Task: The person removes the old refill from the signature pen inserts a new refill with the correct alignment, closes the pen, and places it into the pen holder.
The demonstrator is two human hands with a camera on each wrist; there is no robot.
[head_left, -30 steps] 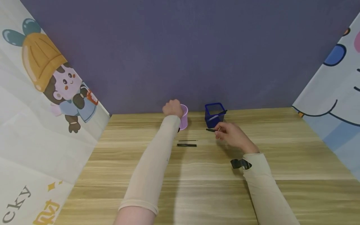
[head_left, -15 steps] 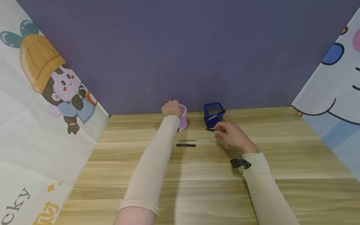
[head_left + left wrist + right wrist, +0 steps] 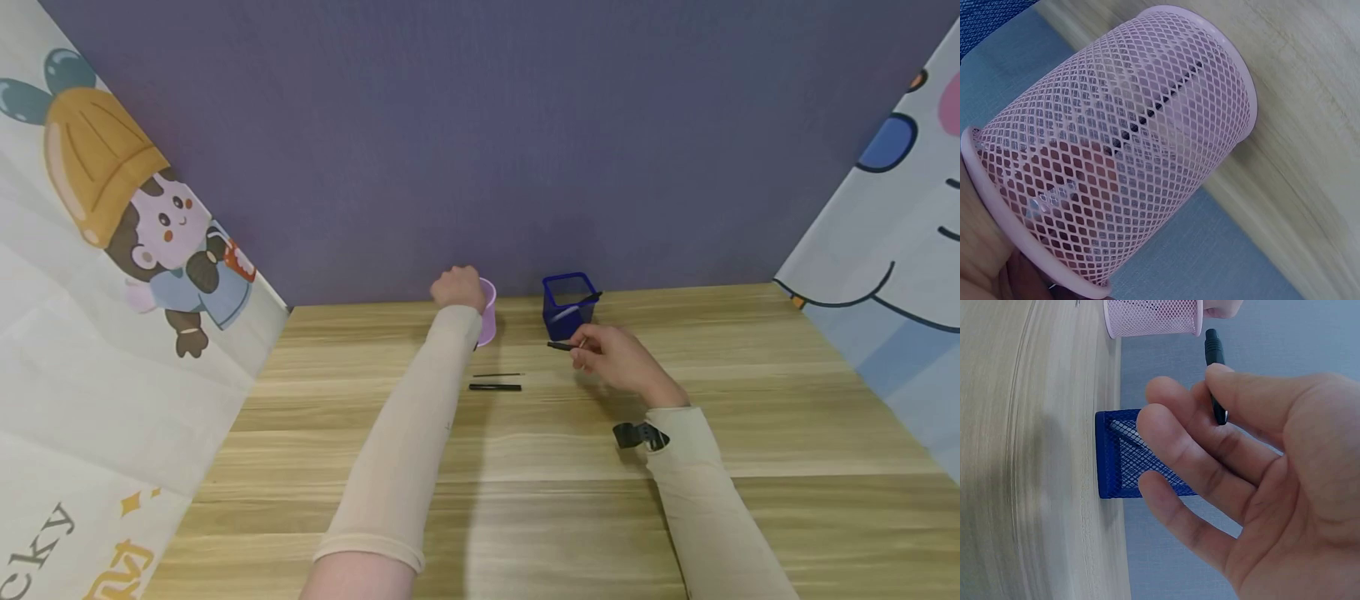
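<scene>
Head view, barely anything shifts, so work looks paused: the right hand (image 3: 617,358) pinches a slim black pen (image 3: 558,346) before the square blue mesh holder (image 3: 557,327), apart from the left hand (image 3: 458,287), grip unclear, at the round pink mesh cup (image 3: 489,327).

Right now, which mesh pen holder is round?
The pink mesh pen holder with the left hand at its rim. It curves; the blue mesh pen holder has square corners.

A pink mesh cup (image 3: 489,322) stands upright on the worktop (image 3: 555,517) (a thin dark stick (image 3: 1157,106) shows through its side); a slim black pen (image 3: 1214,351) is pinched in the right hand (image 3: 615,360).
</scene>
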